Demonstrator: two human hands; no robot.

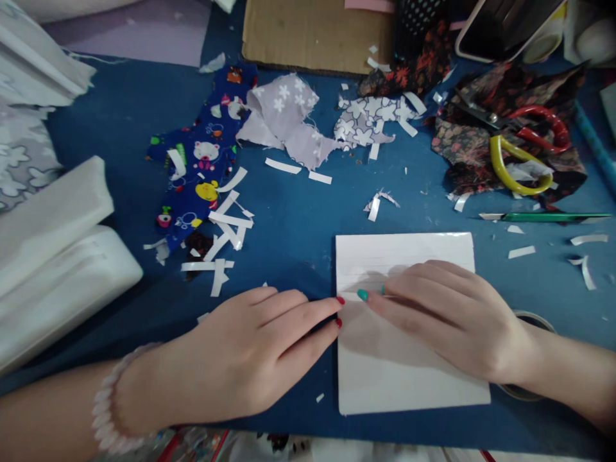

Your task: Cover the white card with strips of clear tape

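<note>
A white rectangular card (385, 378) lies flat on the blue table cover (298, 218) in front of me. My left hand (255, 353) rests flat on the cover with its fingers stretched out, red-nailed fingertips touching the card's left edge. My right hand (447, 314) lies palm down on the card, fingers extended and close together, pressing a strip near the card's middle. Neither hand grips anything that I can see.
Fabric scraps lie at the back: a cartoon print (197, 160), a lilac floral (283, 115), dark floral pieces (481, 135). Scissors with red and yellow handles (524, 147), a green pen (548, 217), white paper strips (226, 231), cardboard (317, 32), folded white material (52, 256) and a tape roll (534, 321) surround the card.
</note>
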